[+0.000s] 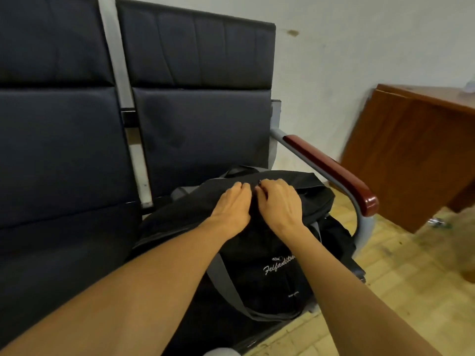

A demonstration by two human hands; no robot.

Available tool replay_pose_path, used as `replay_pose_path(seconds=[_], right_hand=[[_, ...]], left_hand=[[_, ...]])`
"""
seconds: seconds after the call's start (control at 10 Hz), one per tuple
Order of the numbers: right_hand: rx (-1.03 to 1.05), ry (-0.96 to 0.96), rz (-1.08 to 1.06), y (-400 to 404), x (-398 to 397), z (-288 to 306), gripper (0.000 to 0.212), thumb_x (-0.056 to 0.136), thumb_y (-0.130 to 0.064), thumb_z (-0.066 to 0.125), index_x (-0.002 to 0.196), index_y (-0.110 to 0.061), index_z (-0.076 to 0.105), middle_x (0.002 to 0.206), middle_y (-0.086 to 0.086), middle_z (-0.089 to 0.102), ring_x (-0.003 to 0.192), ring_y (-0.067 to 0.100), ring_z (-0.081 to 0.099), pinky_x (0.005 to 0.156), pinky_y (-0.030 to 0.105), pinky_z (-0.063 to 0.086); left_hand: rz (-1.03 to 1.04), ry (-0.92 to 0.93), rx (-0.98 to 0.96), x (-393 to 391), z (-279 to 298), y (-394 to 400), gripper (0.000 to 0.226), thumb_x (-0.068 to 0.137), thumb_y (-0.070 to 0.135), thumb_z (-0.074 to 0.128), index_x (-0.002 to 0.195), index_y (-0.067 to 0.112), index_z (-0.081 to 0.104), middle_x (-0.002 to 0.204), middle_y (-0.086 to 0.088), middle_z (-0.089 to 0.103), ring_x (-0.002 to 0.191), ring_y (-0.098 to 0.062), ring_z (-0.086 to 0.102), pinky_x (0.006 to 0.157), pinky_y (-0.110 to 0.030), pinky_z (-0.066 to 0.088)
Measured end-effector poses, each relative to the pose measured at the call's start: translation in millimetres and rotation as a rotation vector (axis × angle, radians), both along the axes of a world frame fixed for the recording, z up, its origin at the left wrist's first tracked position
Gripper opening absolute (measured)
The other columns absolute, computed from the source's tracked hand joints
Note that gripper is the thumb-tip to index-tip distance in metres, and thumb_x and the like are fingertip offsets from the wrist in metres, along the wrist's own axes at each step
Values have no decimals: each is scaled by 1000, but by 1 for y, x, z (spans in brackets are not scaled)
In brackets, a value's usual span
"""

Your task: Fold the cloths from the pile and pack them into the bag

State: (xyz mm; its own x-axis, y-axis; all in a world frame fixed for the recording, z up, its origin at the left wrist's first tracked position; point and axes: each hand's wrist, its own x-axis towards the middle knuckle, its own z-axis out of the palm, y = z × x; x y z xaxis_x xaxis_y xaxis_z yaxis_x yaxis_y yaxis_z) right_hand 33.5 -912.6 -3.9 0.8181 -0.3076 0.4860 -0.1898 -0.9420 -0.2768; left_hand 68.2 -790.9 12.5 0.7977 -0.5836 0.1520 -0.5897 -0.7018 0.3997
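Bag, black with white script lettering on its side and a grey strap looped across its front, stood on the rightmost dark seat of a row of joined chairs, close against the armrest. Both hands met side by side at the top seam of the bag. Left hand lay knuckles-up with its fingers bent down onto the black fabric, apparently gripping it. Right hand had its fingers curled around a small dark zipper pull at the seam. No loose cloths were visible. Armrest had a glossy reddish-brown top on a grey metal tube. Beyond it stood a brown wooden desk against a pale wall, on a yellowish tiled floor.
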Motion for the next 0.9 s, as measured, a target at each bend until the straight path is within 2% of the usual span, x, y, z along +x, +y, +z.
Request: replay_pose_path(seconds=[0.1, 0.2, 0.3, 0.4, 0.5, 0.6, 0.7, 0.8, 0.9], right_hand=[[157, -99, -183, -44, 6, -3, 23, 101, -24, 53, 102, -8, 70, 110, 7, 62, 98, 28, 60, 88, 42, 46], [324, -59, -359, -88, 5, -4, 26, 104, -23, 48, 112, -5, 65, 121, 12, 57, 104, 33, 59, 84, 40, 44], [414, 16, -415, -120, 3, -4, 26, 106, -24, 41, 116, -6, 56, 122, 16, 57, 100, 35, 58, 74, 36, 38], [465, 118, -451, -132, 6, -1, 23, 107, -26, 36, 118, -10, 48, 110, 14, 59, 96, 36, 58, 74, 38, 39], [521, 93, -485, -139, 13, 1, 20, 106, -23, 36, 117, -11, 47, 112, 15, 59, 101, 37, 57, 85, 45, 45], [571, 114, -507, -146, 19, -1, 24, 105, -18, 41, 124, -8, 50, 119, 16, 58, 108, 37, 58, 93, 46, 46], [638, 144, -596, -157, 22, -7, 33, 98, -7, 50, 129, 0, 53, 125, 20, 58, 111, 40, 59, 98, 50, 49], [593, 78, -631, -151, 20, -2, 34, 95, 0, 52, 129, 0, 49, 134, 21, 46, 118, 42, 52, 102, 53, 45], [416, 58, -525, -122, 22, 5, 19, 100, -20, 52, 116, -10, 57, 114, 13, 58, 106, 35, 61, 94, 51, 52]], left_hand=[[21, -18, -26, 3, -4, 8, 36, 84, -6, 58, 116, 8, 47, 119, -8, 47, 106, -26, 54, 86, -33, 45], [1, -100, -38, 7, -3, 17, 36, 85, -7, 55, 115, 11, 46, 116, -6, 47, 101, -23, 55, 82, -30, 43], [-62, -199, -13, 10, -1, 24, 39, 85, -6, 55, 118, 13, 44, 114, -4, 45, 96, -20, 53, 79, -27, 43], [-87, -213, -22, 13, -2, 27, 37, 85, -7, 53, 115, 14, 44, 110, -2, 44, 88, -15, 47, 72, -24, 40], [-70, -196, -51, 18, -4, 29, 36, 85, -11, 48, 110, 15, 45, 108, 0, 45, 91, -15, 50, 72, -26, 45], [-64, -136, -58, 21, -6, 32, 38, 83, -14, 47, 107, 17, 45, 110, 0, 46, 102, -18, 55, 77, -30, 52], [-81, -82, -46, 24, -6, 30, 36, 83, -13, 47, 96, 21, 40, 104, 2, 47, 96, -16, 56, 76, -33, 53], [-55, -12, -55, 29, -3, 32, 27, 91, -2, 50, 88, 23, 40, 95, 5, 45, 81, -10, 49, 70, -28, 47], [-39, -10, -112, 33, 4, 35, 15, 97, 12, 48, 85, 22, 45, 94, 4, 47, 80, -13, 52, 72, -29, 48]])
